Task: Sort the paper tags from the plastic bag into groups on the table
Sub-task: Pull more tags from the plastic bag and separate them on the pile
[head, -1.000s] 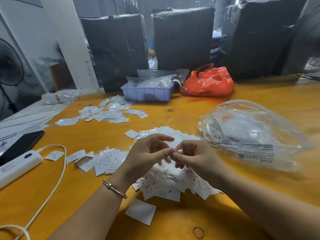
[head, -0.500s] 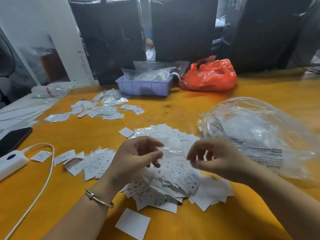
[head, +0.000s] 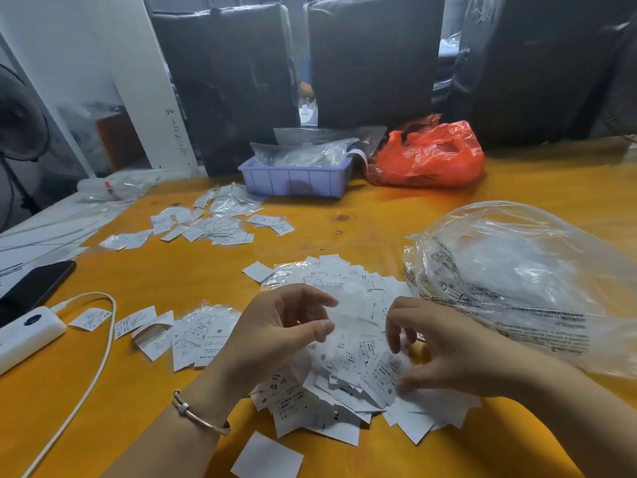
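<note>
Both hands hovered over the tag pile [head: 344,391]: left hand [head: 275,336] and right hand [head: 444,353] with fingers loosely curled, pinching nothing visible; plastic bag [head: 524,288] lay right of the pile

Bare table [head: 396,215] is seen through the middle, between the near heap of tags [head: 348,384] and the far-edge tray [head: 296,181]. The right side is blocked by a clear plastic bag [head: 517,277]; the left edge by a cable [head: 100,353].

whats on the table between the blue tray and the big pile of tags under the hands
In the head view, mostly bare orange table lies between the blue tray and the tag pile.
</note>
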Demonstrator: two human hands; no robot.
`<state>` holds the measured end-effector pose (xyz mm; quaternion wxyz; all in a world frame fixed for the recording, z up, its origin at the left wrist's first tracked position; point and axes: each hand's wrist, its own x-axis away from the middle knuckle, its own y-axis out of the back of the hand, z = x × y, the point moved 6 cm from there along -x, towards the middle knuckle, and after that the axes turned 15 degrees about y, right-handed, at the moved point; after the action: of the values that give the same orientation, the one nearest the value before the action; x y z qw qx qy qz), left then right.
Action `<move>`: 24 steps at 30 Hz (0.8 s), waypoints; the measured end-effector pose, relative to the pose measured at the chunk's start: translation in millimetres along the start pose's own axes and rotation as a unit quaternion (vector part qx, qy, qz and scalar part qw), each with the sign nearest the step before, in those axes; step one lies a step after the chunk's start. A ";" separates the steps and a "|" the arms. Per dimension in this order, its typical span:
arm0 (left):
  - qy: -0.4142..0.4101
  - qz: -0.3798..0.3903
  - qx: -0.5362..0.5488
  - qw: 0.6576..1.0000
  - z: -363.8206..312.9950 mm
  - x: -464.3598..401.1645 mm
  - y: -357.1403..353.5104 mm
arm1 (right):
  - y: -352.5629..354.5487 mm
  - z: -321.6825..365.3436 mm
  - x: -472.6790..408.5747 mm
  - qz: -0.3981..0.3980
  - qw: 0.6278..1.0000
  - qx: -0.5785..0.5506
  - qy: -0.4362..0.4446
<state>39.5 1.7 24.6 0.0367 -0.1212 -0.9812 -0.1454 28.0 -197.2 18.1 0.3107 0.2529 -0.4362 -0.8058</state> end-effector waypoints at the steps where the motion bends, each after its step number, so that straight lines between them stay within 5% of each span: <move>1: 0.000 -0.001 0.000 1.000 -0.5 0.2 0.1 | 0.3 0.6 0.2 0.001 1.000 0.000 -0.004; 13: 0.003 0.003 0.013 1.000 -2.9 2.3 3.4 | -1.7 -3.5 0.8 0.011 0.999 -0.029 -0.023; 17: -0.010 0.009 0.049 0.999 -8.4 4.3 4.0 | 5.1 -2.6 2.1 -0.003 0.992 -0.126 -0.016; 21: -0.022 0.002 0.058 0.998 -10.4 5.3 4.6 | 20.2 1.0 3.4 -0.121 0.936 -0.330 -0.003; 24: -0.038 -0.002 0.063 0.997 -12.6 7.9 5.6 | 27.2 -2.5 5.5 -0.223 0.907 -0.358 -0.017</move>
<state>33.7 5.0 39.0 0.0071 -0.1224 -0.9893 -0.0787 33.5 -214.2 39.5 0.1853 0.2019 -0.0559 -0.9601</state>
